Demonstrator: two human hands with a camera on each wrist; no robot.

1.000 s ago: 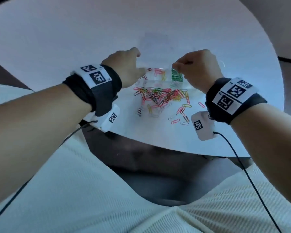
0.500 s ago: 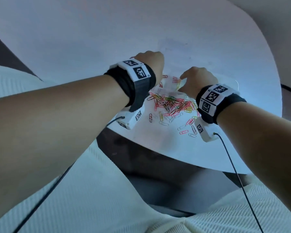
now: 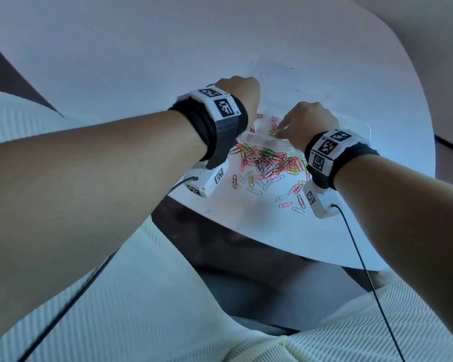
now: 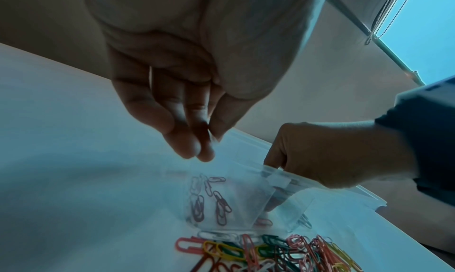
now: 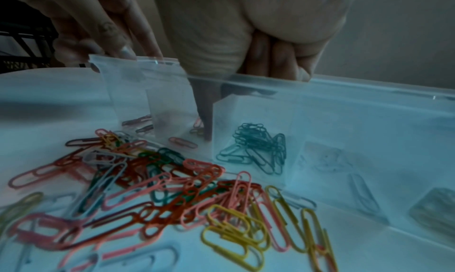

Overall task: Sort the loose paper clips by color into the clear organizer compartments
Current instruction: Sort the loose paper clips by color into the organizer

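The clear organizer (image 3: 262, 139) stands on the white table (image 3: 141, 48) behind a pile of mixed-colour paper clips (image 3: 270, 163). My left hand (image 4: 206, 138) hovers above the organizer's left compartment, which holds red clips (image 4: 219, 202). Its thumb and fingertips are pressed together on what looks like a small red clip. My right hand (image 3: 281, 129) reaches down into a middle compartment; one finger (image 5: 205, 120) points down inside it, blurred by the wall, and the others are curled. Green clips (image 5: 258, 145) fill the compartment to its right.
Loose clips (image 3: 285, 202) are scattered toward the table's near edge (image 3: 246, 228). The organizer's open lid (image 5: 369, 188) lies flat to the right. My lap in a cream garment (image 3: 141, 309) is below the table, and camera cables (image 3: 361, 257) hang from both wrists.
Both hands have moved forward to the organizer. The left has gone from its left side to above the left compartment. The right has dropped from above the green clips into the neighbouring compartment.
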